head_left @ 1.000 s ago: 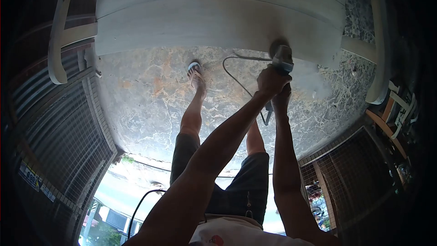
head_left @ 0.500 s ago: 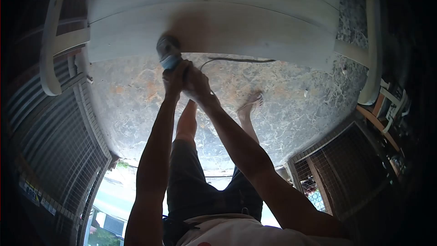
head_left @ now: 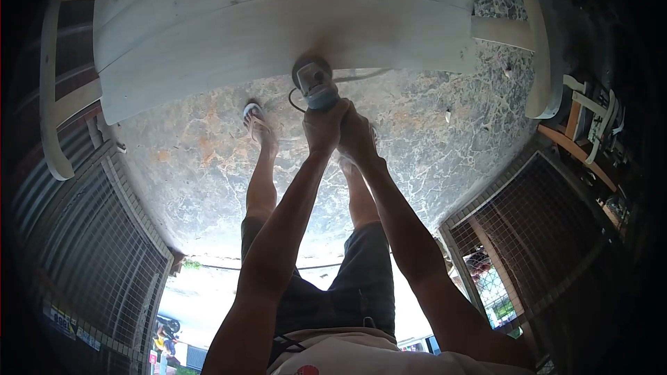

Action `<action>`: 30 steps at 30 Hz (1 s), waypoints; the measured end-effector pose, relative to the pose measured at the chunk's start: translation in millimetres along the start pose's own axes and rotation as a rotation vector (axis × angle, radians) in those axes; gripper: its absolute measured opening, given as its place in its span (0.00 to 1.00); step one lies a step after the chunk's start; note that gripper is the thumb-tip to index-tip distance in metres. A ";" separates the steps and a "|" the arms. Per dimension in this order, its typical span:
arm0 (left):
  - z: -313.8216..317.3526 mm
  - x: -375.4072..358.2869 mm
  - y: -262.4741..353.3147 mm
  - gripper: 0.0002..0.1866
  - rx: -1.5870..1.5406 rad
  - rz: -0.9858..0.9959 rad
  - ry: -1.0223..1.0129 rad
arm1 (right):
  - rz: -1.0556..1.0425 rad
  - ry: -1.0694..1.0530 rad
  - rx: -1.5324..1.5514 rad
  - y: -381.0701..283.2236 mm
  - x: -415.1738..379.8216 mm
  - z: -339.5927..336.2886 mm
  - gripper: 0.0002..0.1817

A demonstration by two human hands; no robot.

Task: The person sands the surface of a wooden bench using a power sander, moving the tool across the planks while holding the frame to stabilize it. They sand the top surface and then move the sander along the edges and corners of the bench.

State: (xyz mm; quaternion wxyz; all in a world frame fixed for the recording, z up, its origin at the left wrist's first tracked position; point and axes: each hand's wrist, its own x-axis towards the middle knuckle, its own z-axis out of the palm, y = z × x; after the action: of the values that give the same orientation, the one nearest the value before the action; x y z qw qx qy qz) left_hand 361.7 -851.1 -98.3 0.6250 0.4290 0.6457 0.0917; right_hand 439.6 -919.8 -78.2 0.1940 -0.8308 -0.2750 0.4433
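Both hands hold a grey and dark power tool [head_left: 315,83] with a round head. My left hand [head_left: 324,127] is closed round its body just below the head. Beside it on the right, my right hand [head_left: 357,132] is wrapped round the rear of the tool and touches the left. The tool's head meets the near edge of a wide pale plank surface [head_left: 229,42], where a brownish blur shows. A dark cord [head_left: 294,101] loops at the tool's left side.
Curved pale wooden legs stand at the left [head_left: 55,125] and right [head_left: 545,62]. Below is a stained concrete floor [head_left: 431,139]. Mesh panels flank both sides [head_left: 118,222], [head_left: 535,229]. Wooden pieces [head_left: 583,132] lie at the far right.
The tool and both hands have moved right along the plank edge. The view has shifted, and a foot in a sandal now shows on the left.
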 end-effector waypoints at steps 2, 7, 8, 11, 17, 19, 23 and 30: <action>24.8 -9.1 2.0 0.25 0.015 0.000 -0.029 | -0.006 0.033 0.026 22.8 -4.2 -15.4 0.27; 83.5 -21.0 -4.3 0.28 0.047 -0.015 -0.090 | 0.087 0.060 -0.005 66.8 -8.4 -52.5 0.28; 92.0 -24.3 -2.2 0.26 0.081 -0.011 -0.102 | 0.105 0.059 -0.010 74.5 -9.4 -59.1 0.28; 121.7 -32.4 -0.5 0.25 0.185 0.058 -0.089 | 0.088 0.070 0.026 96.8 -12.4 -78.9 0.30; 179.3 -42.3 0.5 0.24 0.253 0.079 -0.166 | 0.070 0.151 0.092 143.0 -13.9 -115.4 0.33; 199.7 -46.9 3.1 0.24 0.248 0.097 -0.204 | 0.081 0.206 0.135 154.6 -14.2 -127.9 0.32; 249.8 -48.9 17.5 0.28 0.423 0.120 -0.276 | 0.069 0.351 0.194 196.5 -8.4 -146.8 0.29; 242.7 -30.2 53.4 0.33 0.553 0.126 -0.440 | 0.026 0.511 0.153 216.8 23.8 -121.8 0.32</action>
State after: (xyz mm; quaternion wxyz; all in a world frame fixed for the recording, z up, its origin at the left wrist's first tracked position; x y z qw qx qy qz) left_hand 595.6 -939.9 -90.4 0.6024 0.6304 0.4683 -0.1427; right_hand 614.9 -1082.0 -151.2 0.3138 -0.9021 -0.1721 0.2412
